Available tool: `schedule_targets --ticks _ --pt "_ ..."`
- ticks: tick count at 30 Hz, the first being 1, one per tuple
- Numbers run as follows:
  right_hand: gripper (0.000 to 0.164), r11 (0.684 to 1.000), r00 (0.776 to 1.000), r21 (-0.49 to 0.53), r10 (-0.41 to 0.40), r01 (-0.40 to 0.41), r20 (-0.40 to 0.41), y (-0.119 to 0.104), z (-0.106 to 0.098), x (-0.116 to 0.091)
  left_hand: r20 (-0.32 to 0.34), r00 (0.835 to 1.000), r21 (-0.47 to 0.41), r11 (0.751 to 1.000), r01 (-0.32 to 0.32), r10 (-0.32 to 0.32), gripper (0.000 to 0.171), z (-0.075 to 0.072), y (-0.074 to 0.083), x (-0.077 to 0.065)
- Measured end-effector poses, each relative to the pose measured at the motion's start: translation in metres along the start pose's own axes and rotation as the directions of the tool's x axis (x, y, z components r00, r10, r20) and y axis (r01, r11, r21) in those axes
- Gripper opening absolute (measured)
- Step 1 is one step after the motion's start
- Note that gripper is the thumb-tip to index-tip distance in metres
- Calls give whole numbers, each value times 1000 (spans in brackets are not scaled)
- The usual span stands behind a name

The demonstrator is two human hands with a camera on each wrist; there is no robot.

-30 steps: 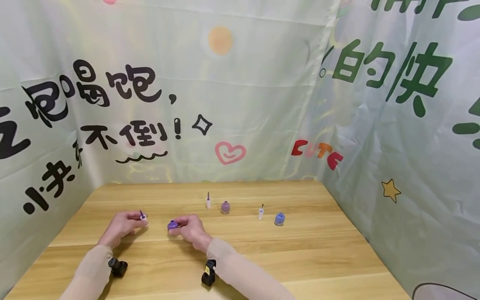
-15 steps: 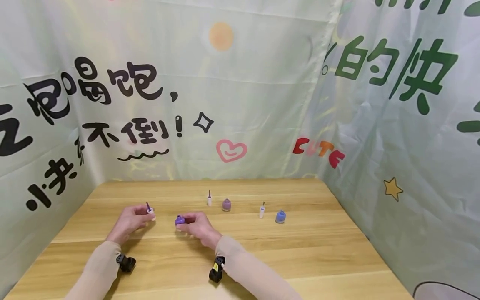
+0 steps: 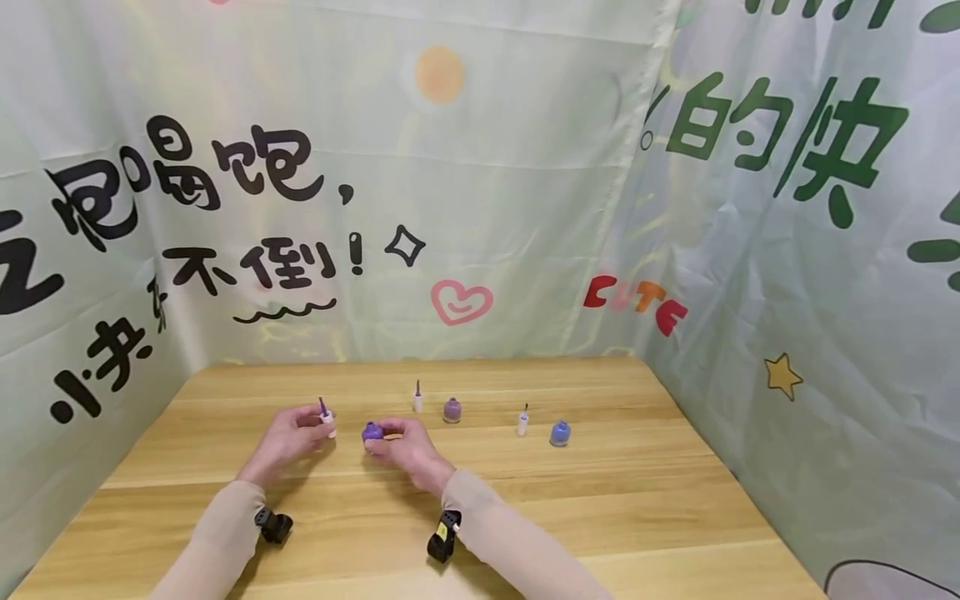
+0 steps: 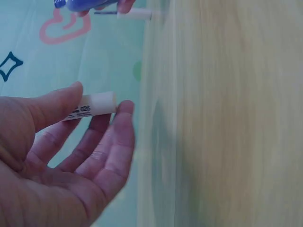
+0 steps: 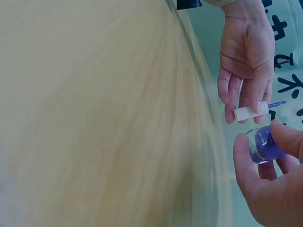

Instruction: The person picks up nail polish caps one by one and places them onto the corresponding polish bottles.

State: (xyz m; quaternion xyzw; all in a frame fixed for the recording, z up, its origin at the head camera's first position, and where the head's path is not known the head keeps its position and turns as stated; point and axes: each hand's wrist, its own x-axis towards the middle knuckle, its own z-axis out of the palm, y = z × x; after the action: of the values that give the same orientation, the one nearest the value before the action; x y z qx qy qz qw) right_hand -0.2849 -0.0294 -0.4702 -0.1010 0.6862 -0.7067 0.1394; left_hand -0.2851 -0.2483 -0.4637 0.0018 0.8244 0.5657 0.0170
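My left hand (image 3: 285,437) pinches a white nail polish cap (image 3: 329,423) between thumb and fingers, its purple-coated brush pointing up. Printed text shows on that cap (image 4: 97,105) in the left wrist view. A short gap to the right, my right hand (image 3: 411,454) grips an uncapped nail polish bottle (image 3: 372,432) of purple polish by its sides. Seen from the right wrist, the bottle (image 5: 266,144) has clear glass at its base, and the cap with its brush (image 5: 277,103) is near it but apart. Both are held just above the table.
On the wooden table (image 3: 600,517), a white brush cap (image 3: 417,402) stands brush up beside a mauve polish bottle (image 3: 452,411). Further right, another brush cap (image 3: 522,424) stands by a blue polish bottle (image 3: 560,434). Printed fabric (image 3: 510,217) walls the table's back and sides.
Both hands have shifted right and slightly away from me, still holding the cap and the bottle. The left hand has moved further, so the gap between cap and bottle is narrower.
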Motion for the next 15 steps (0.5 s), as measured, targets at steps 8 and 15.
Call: schedule_targets --ticks 8,15 --pt "33 999 999 -34 -23 24 38 -5 -14 -5 3 999 -26 999 -45 45 43 15 12 1" --pt "33 1000 1000 -9 -22 22 -9 -4 -23 -7 34 998 -57 997 -45 47 45 24 17 3"
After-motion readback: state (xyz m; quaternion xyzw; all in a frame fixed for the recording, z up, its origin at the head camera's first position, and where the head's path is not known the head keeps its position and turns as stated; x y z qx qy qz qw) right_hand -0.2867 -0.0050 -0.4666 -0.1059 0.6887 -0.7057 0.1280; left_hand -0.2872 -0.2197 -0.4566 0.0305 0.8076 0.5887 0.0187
